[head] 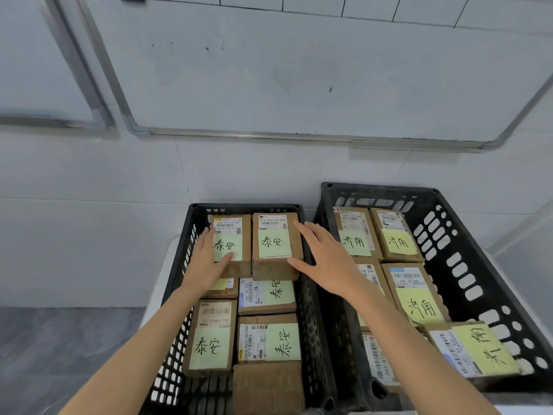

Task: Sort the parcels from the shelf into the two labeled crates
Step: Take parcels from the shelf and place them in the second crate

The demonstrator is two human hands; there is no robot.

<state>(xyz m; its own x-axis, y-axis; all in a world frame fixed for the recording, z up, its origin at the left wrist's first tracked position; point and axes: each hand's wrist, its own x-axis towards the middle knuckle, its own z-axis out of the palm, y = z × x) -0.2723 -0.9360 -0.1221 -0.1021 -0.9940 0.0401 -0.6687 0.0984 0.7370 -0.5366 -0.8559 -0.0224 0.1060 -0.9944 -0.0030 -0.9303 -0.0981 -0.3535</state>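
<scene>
L hand (209, 262) lies flat, fingers straight, on the back-left parcel (244, 235) inside the left crate (245, 206). R hand (326, 259), fingers spread and uncurled, presses the right side of the back-right parcel (275, 269) in that crate. Prob. squaring the pair together so the top layer sits snug vs the crate's far wall. Left crate: several boxes w/ green notes (209, 347), all 泰安. Just right of it, right crate (478, 265): boxes w/ yellow notes (422, 307), 济南.

Middle parcel (369, 274) in the right crate (383, 189), largely behind a forearm (386, 313).
</scene>
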